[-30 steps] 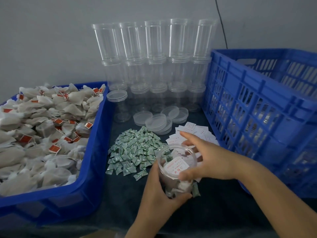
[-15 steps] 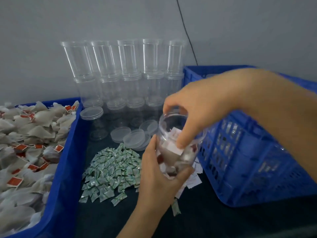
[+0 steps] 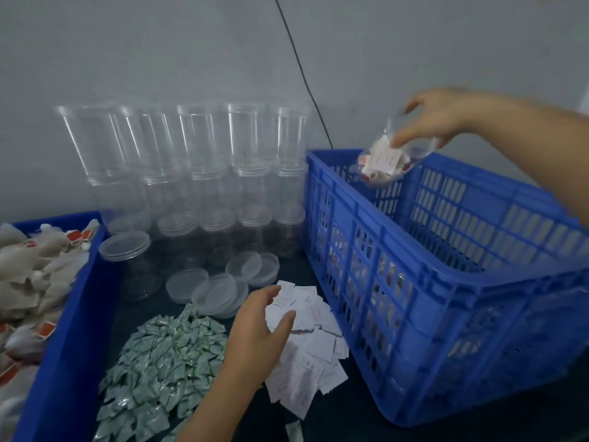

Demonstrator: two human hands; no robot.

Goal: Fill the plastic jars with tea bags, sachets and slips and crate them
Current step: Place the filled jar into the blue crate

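Our right hand [image 3: 436, 118] grips a filled clear plastic jar [image 3: 387, 161] by its rim, tilted above the far corner of the big blue slatted plastic crate [image 3: 446, 282]. Left of the crate, our left hand [image 3: 258, 327] hovers with relaxed, spread fingers over the white paper slips [image 3: 306, 355].

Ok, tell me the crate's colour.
Blue, seen in the head view: the crate has slotted walls.
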